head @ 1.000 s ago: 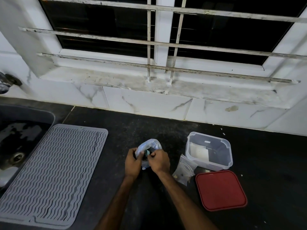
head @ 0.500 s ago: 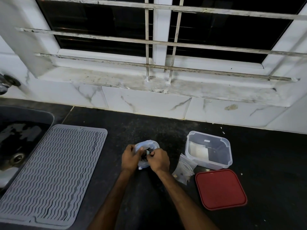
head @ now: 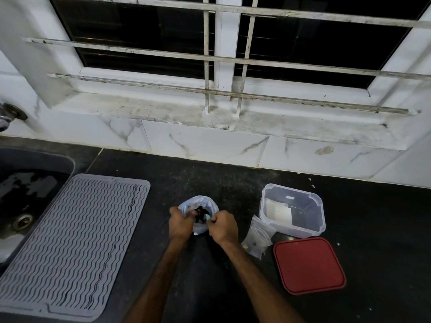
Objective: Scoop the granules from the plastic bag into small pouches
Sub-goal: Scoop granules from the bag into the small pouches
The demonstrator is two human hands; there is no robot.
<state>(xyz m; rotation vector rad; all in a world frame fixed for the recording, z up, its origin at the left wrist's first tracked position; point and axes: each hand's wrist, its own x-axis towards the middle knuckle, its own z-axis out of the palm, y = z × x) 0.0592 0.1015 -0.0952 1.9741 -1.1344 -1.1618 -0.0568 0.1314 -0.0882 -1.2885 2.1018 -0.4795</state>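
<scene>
1. Head view, looking down at a dark stone table (head: 210,178) under a barred window (head: 224,59): a person works with both bare forearms stretched forward.
2. A small plastic bag (head: 202,201) stands on the table near its middle, held between the two hands with its mouth open towards the camera.
3. Curled fingers of the left hand (head: 180,226) pinch the bag's left rim, while the right hand (head: 222,227) pinches the right rim in the same way, so neither hand is free.
4. Dark contents (head: 200,215) show inside the open mouth, though it is too small and dim to tell what they are.
5. Clear small pouches (head: 257,238) lie in a loose pile just to the right of the right hand, with a few pale specks showing through the film.
6. An uncovered clear plastic container (head: 292,210) sits upright behind the pouches, its near corner at the edge of the pile and something flat and white on its floor.
7. A red lid (head: 309,265) lies flat just in front of the container and beside the pouches.
8. A grey ribbed mat (head: 70,241) covers the left part of the table, well apart from the bag, next to a dark sink (head: 35,164) with a wet basin.
9. A wall tap (head: 9,115) shows at the far left edge, above the sink, against white marble-patterned tiles (head: 203,145).
</scene>
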